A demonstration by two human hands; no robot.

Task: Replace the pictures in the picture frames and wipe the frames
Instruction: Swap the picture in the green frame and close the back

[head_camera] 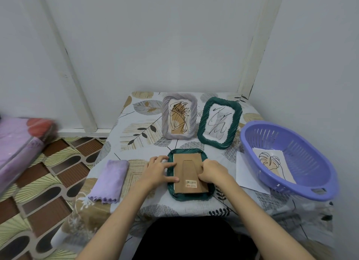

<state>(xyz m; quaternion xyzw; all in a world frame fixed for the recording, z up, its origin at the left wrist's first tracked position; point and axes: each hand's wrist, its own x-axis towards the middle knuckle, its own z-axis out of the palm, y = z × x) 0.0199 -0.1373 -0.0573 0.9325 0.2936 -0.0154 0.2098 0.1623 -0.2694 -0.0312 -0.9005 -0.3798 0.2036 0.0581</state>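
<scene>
A green picture frame (175, 194) lies face down in the middle of the table, its brown cardboard back (187, 171) up. My left hand (160, 169) rests on the frame's left edge, fingers spread over the cardboard. My right hand (212, 171) presses on the cardboard's right edge with curled fingers. Behind it a grey frame (165, 114) and a second green frame (235, 127) stand upright, each with a line drawing inside. A folded lilac cloth (109, 180) lies to the left.
A purple plastic basket (308, 162) at the right holds a leaf drawing (272, 162). A white sheet (245, 172) lies partly under it. The table wears a leaf-patterned cloth (136, 127) and stands in a wall corner. A pink bundle (21, 139) lies on the floor at left.
</scene>
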